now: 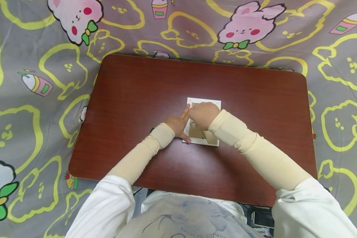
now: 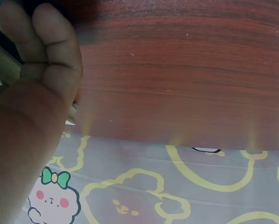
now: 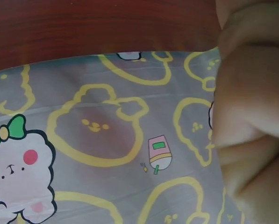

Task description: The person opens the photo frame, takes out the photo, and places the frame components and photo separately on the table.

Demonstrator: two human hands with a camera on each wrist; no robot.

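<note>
table [image 1: 142, 99]: dark red-brown woodgrain | cloth [image 1: 32, 66]: grey, yellow outlines, pink bunnies

Curled fingers [image 3: 251, 116] before patterned cloth [image 3: 106, 140], table edge [image 3: 83, 28].

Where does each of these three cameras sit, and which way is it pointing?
Head: worn on the head, looking down on the wooden table, the paper sheet, both sleeved arms, the left hand and right hand.
Left wrist: beside the left hand, facing across the table to the cartoon cloth; fingers show.
Right wrist: beside the right hand, mostly facing the cloth.
Shared: all show table and cloth.
</note>
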